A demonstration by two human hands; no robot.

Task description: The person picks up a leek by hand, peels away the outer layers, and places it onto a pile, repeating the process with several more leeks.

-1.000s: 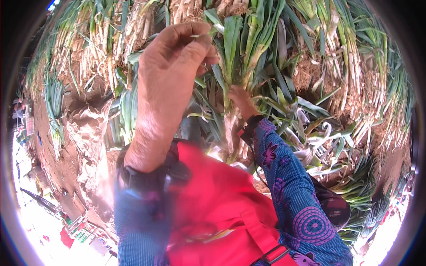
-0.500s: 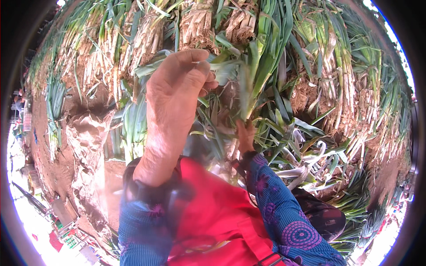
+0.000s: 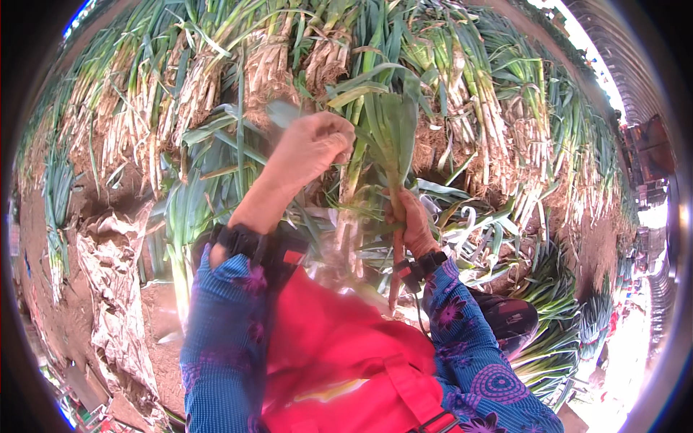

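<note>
My right hand (image 3: 413, 222) is wrapped round the stalk of a leek (image 3: 393, 167), held upright in front of me. Its green leaves fan out above the fist, and its lower end hangs below the hand. To the left and a little higher, my left hand (image 3: 317, 146) is closed, the fingers curled in beside the leek's leaves. Whether anything is between those fingers is hidden. A blurred piece of leaf (image 3: 283, 113) shows just beyond the left knuckles; I cannot tell if the hand holds it.
Tied leek bundles (image 3: 271, 72) lie in a long row across the far side, roots toward me. More leeks (image 3: 189, 216) lie at the left, beside crumpled brown sacking (image 3: 115, 289). Stripped leaves (image 3: 476, 238) are heaped to the right. Further leeks (image 3: 552, 317) lie near my knee.
The leek and my right hand now show more plainly, with the stalk's lower end in sight. My left hand has drawn lower and closed further. The whole view has turned somewhat to the right.
</note>
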